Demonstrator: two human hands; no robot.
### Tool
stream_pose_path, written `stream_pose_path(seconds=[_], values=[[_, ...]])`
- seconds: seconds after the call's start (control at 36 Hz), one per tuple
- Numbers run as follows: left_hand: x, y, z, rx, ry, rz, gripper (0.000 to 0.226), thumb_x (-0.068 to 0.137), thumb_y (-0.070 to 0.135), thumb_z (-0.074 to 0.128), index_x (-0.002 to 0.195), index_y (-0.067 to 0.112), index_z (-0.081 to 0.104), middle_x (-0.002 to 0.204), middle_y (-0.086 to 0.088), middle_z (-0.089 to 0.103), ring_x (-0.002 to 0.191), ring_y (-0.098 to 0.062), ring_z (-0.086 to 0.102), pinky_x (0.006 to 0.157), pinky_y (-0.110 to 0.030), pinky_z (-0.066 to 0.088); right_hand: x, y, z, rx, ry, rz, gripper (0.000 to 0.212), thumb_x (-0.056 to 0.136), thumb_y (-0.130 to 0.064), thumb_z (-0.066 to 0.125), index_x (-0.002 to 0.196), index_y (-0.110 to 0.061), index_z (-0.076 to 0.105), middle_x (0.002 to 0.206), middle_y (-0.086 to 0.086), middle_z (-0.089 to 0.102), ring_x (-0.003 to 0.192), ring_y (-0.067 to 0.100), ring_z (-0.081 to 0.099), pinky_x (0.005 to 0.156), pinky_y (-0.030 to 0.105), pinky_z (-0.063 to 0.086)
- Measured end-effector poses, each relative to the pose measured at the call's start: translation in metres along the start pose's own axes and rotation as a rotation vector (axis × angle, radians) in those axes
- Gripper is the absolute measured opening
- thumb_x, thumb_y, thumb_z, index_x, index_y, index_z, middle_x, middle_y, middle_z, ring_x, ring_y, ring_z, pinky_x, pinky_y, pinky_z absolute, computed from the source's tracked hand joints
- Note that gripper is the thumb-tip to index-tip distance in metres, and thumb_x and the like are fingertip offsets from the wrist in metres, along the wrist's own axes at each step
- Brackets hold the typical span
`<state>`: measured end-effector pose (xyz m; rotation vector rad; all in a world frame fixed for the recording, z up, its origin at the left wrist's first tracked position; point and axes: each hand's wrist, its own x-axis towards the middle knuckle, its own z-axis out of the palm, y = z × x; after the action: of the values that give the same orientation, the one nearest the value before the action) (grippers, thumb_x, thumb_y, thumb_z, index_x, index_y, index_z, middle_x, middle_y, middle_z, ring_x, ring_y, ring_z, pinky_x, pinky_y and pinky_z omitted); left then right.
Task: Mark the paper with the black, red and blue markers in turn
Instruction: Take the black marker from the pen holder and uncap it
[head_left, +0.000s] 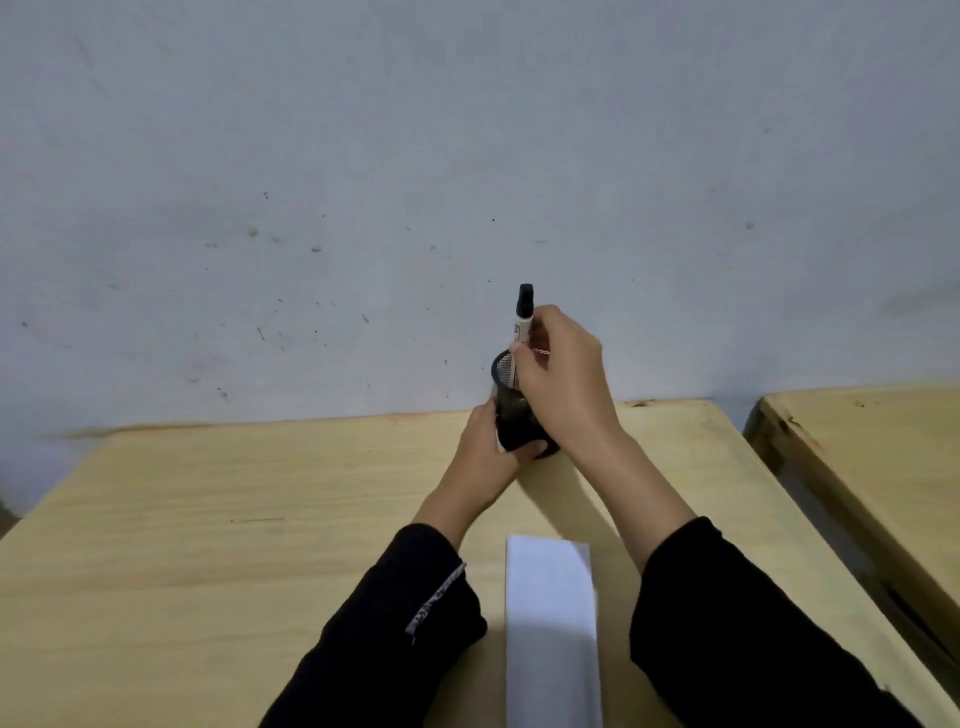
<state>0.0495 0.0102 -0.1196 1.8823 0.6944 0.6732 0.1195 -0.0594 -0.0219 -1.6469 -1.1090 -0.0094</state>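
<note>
Dim, even, cool light leaves the wall (363, 182) a flat grey-blue with no glare anywhere. Soft shadows run from the forearms toward the paper (550, 623) on the wooden surface (182, 519), so the light seems to come from above and ahead. The picture is slightly soft throughout, and the wide lens bows the surface edges near the frame's sides.

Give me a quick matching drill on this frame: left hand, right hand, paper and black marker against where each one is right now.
Things:
1. left hand
2. right hand
3. paper
4. black marker

Places or states:
A. lying flat on the table between the two sleeves
B. gripping the black marker
C. upright, lower end in the mesh holder
D. wrapped around the mesh holder

Pairs: 1-D, 2-B, 3-A, 4-C
</note>
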Motion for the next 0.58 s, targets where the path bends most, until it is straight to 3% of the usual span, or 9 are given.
stream_pose_path(seconds=[0.08, 0.17, 0.25, 0.31, 0.36, 0.44, 0.5, 0.58], values=[[-0.007, 0.000, 0.002, -0.016, 0.073, -0.026, 0.032, 0.073, 0.020, 0.069, 0.102, 0.026, 0.058, 0.109, -0.001, 0.065, 0.104, -0.018, 0.063, 0.091, -0.039, 0.052, -0.013, -0.014, -0.018, 0.115, 0.122, -0.013, 0.010, 0.088, -0.006, 0.055, 0.097, -0.009, 0.058, 0.096, 0.010, 0.064, 0.086, 0.015, 0.061, 0.076, 0.021, 0.053], [-0.030, 0.018, 0.001, -0.190, 0.101, -0.087, 0.021, 0.080, 0.009, 0.060, 0.094, 0.025, 0.058, 0.105, -0.004, 0.067, 0.100, -0.020, 0.065, 0.092, -0.038, 0.052, -0.031, -0.026, -0.037, 0.200, 0.227, -0.002, 0.008, 0.087, -0.005, 0.057, 0.093, -0.009, 0.058, 0.096, 0.011, 0.065, 0.071, 0.005, 0.059, 0.060, 0.006, 0.045], [-0.049, 0.034, -0.007, -0.202, 0.062, -0.096, 0.023, 0.089, 0.004, 0.056, 0.111, 0.009, 0.055, 0.102, -0.004, 0.058, 0.087, -0.013, 0.055, 0.070, -0.012, 0.051, -0.048, -0.030, -0.050, 0.201, 0.246, 0.006, 0.008, 0.086, -0.008, 0.059, 0.093, -0.012, 0.059, 0.096, 0.010, 0.066, 0.079, 0.014, 0.061, 0.062, 0.008, 0.045], [-0.059, 0.044, -0.014, -0.168, 0.056, -0.053, 0.024, 0.089, 0.006, 0.058, 0.112, 0.007, 0.055, 0.097, -0.002, 0.054, 0.087, -0.016, 0.052, 0.074, -0.019, 0.048, -0.061, -0.030, -0.056, 0.180, 0.224, -0.001, 0.009, 0.085, -0.009, 0.059, 0.093, -0.013, 0.061, 0.094, 0.011, 0.067, 0.086, 0.019, 0.063, 0.066, 0.015, 0.048], [-0.069, 0.055, -0.019, -0.165, 0.051, -0.022, 0.018, 0.089, 0.009, 0.059, 0.106, 0.014, 0.057, 0.094, -0.001, 0.057, 0.089, -0.018, 0.053, 0.079, -0.029, 0.048, -0.072, -0.028, -0.061, 0.129, 0.185, -0.005, 0.010, 0.085, -0.011, 0.059, 0.095, -0.012, 0.063, 0.095, 0.011, 0.067, 0.087, 0.018, 0.064, 0.066, 0.014, 0.047], [-0.085, 0.071, -0.025, -0.134, 0.046, 0.062, 0.024, 0.091, 0.017, 0.059, 0.113, 0.011, 0.061, 0.101, -0.003, 0.063, 0.097, -0.016, 0.059, 0.081, -0.015, 0.048, -0.095, -0.027, -0.068, 0.027, 0.114, 0.007, 0.022, 0.087, -0.014, 0.060, 0.106, -0.006, 0.067, 0.096, 0.006, 0.062, 0.083, 0.013, 0.058, 0.064, 0.005, 0.041], [-0.096, 0.082, -0.027, -0.176, 0.019, 0.127, 0.015, 0.091, 0.019, 0.058, 0.105, 0.018, 0.064, 0.102, -0.005, 0.067, 0.099, -0.020, 0.062, 0.091, -0.025, 0.048, -0.110, -0.025, -0.073, -0.029, 0.057, 0.014, 0.026, 0.088, -0.015, 0.060, 0.110, -0.005, 0.067, 0.092, 0.004, 0.057, 0.084, 0.014, 0.057, 0.069, 0.014, 0.039], [-0.128, 0.077, -0.034, -0.272, -0.018, 0.175, 0.013, 0.093, 0.023, 0.054, 0.094, 0.026, 0.066, 0.097, -0.007, 0.067, 0.092, -0.020, 0.061, 0.091, -0.035, 0.047, -0.150, -0.027, -0.066, -0.119, -0.058, 0.030, 0.024, 0.091, -0.015, 0.055, 0.107, -0.003, 0.067, 0.093, 0.011, 0.056, 0.088, 0.023, 0.055, 0.072, 0.025, 0.036]])
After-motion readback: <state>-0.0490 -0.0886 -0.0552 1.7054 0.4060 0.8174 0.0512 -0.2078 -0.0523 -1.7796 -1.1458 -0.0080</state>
